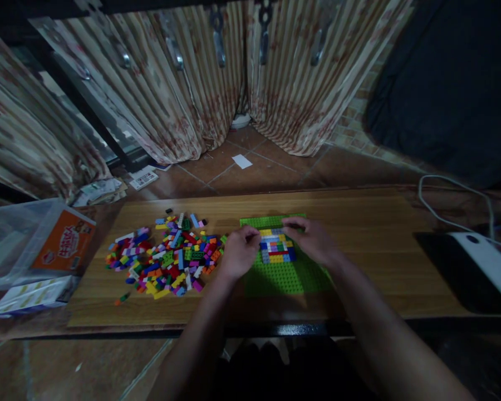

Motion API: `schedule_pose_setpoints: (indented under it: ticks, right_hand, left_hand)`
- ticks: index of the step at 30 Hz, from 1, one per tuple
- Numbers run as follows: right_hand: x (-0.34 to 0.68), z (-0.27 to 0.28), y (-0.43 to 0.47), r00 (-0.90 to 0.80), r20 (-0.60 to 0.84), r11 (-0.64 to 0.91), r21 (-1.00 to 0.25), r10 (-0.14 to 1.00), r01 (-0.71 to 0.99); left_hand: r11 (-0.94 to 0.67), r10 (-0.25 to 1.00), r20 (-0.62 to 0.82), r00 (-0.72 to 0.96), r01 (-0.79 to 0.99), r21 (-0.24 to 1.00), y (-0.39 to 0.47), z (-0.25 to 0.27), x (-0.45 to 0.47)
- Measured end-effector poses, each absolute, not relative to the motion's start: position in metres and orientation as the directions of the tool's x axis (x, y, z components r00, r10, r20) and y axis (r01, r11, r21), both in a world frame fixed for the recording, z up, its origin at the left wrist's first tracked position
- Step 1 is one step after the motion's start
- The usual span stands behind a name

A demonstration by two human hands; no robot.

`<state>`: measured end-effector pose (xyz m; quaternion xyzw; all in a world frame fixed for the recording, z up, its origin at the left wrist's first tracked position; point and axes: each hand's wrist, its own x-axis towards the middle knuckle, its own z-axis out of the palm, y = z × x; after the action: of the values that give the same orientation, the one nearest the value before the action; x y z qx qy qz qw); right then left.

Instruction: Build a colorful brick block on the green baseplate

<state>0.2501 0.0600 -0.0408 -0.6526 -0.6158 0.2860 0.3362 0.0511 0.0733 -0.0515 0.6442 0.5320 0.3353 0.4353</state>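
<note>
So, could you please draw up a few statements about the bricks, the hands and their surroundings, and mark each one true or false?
1. The loose multicoloured plastic bricks lie left of the green studded plastic baseplate. True.
2. The left hand is at the far right end of the brown wood-grained table. False: it is beside the left edge of the flat multicoloured brick build.
3. The right hand is near the build's upper right corner. True.
4. The clear plastic box with an orange label stands on the baseplate. False: it is beyond the table's left end.
</note>
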Motion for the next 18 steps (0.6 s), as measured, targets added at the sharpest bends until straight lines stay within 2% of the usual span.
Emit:
schedule_pose_setpoints:
  ticks: [5,10,18]
  right_hand:
    - [0.257,-0.036,0.058,0.224,0.15,-0.031,-0.765,0.963,0.644]
    - [0.25,-0.032,0.055,0.203,0.166,-0.024,-0.716,0.965,0.698]
    - [0.243,-0.03,0.054,0.219,0.172,-0.032,-0.714,0.961,0.699]
  left_hand:
    - [-0.097,0.97,-0.006,0.243,0.409,0.907,0.072,-0.051,0.04]
    - [-0.116,0.976,0.023,0.218,0.421,0.9,0.07,-0.044,0.037]
    - [-0.129,0.992,0.127,0.028,0.322,0.938,0.081,-0.034,0.011]
